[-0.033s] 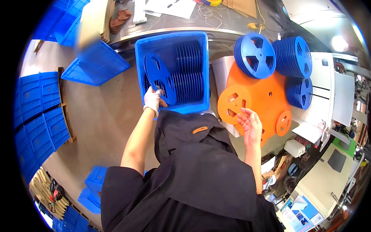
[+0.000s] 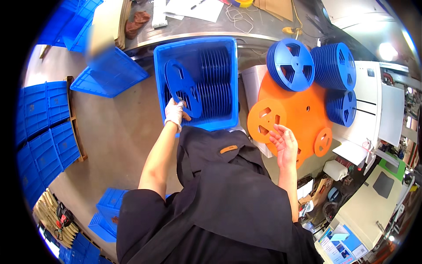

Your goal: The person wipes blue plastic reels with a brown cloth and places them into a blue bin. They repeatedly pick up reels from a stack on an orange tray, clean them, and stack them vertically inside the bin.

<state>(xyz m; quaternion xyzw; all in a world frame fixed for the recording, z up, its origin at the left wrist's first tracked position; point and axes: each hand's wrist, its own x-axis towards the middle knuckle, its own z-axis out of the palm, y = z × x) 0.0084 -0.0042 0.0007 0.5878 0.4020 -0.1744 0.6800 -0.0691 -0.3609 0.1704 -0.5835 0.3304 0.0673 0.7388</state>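
My left hand (image 2: 174,112), in a whitish glove that leaves fingertips bare, grips the near edge of a blue reel (image 2: 178,78). That reel leans at a slant inside a blue plastic crate (image 2: 235,83). Along the crate's right side, several more blue reels (image 2: 214,99) stand on edge in two rows. My bare right hand (image 2: 286,143) is held palm up with loosely curled fingers apart, and nothing is in it. It is nearest to an orange disc with cut-out slots (image 2: 258,119), on the left of a large orange round plate (image 2: 303,125).
Stacks of blue reels (image 2: 292,64) stand at the orange plate's far and right sides. Beyond the crate runs a metal workbench (image 2: 193,26) with papers and string. Blue crates (image 2: 44,105) are piled at left, and a white machine (image 2: 367,97) is at right.
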